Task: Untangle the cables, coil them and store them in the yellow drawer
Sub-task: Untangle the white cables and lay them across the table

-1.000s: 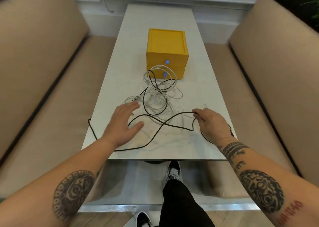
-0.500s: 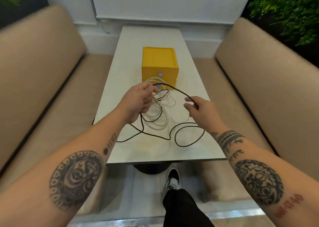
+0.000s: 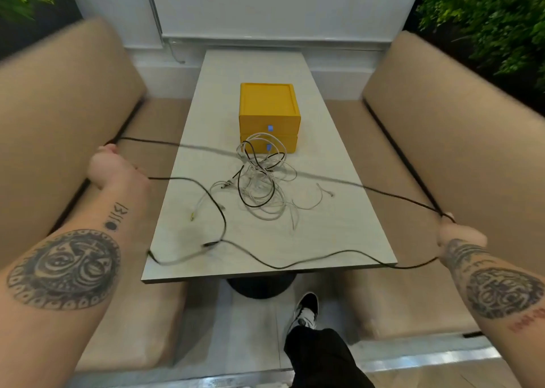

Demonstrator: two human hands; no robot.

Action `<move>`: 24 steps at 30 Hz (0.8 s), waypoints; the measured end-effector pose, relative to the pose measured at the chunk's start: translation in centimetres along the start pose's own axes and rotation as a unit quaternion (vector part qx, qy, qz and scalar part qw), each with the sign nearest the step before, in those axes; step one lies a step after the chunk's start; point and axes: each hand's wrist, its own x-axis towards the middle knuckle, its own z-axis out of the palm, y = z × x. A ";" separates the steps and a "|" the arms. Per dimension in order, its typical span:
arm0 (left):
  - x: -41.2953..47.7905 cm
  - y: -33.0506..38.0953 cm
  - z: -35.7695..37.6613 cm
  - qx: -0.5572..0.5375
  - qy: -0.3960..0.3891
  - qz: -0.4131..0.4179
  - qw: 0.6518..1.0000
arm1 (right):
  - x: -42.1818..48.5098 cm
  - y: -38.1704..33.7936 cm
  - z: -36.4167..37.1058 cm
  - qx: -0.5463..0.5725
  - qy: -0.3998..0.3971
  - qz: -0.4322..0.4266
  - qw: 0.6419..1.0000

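Observation:
A black cable (image 3: pixel 392 194) stretches taut across the table between my two hands, held wide apart. My left hand (image 3: pixel 110 166) grips it out over the left bench, and my right hand (image 3: pixel 455 234) grips it over the right bench. More slack of the black cable loops along the table's near edge. A tangle of white cables (image 3: pixel 264 187) with a black loop through it lies mid-table. Just behind the tangle stands the yellow drawer unit (image 3: pixel 269 113), both drawers shut.
The pale table (image 3: pixel 339 240) is long and narrow on a black pedestal. Tan padded benches (image 3: pixel 442 128) flank it on both sides. My foot in a black-and-white shoe (image 3: pixel 306 309) is below the near edge. Green plants stand in the back corners.
My hands have swung far apart from over the table's middle, drawing the black cable out of the tangle into a taut line. The view has tilted up.

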 end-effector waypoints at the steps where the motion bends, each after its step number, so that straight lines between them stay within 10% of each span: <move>1: 1.2 -0.3 -0.5 0.106 0.003 0.047 0.993 | 2.8 1.0 0.4 -0.015 -0.006 0.001 1.000; 5: 1.1 -4.3 -1.3 0.325 -0.037 0.105 0.939 | -3.5 -1.2 0.7 0.011 -0.025 -0.060 0.998; 8: -2.0 -7.0 -2.0 0.283 -0.113 0.051 0.951 | -7.2 -2.8 3.2 0.050 -0.087 -0.131 0.986; 12: -1.8 -9.2 -4.5 0.476 -0.150 0.105 0.860 | -8.2 -3.1 4.6 -0.056 -0.123 -0.249 0.959; 19: 2.4 -11.0 -10.2 0.606 -0.125 0.072 0.782 | -5.7 -0.3 3.7 -0.214 -0.102 -0.251 0.939; 24: 3.5 -11.9 -11.3 0.609 -0.068 0.076 0.787 | -3.9 -1.3 3.3 -0.202 0.014 -0.205 0.958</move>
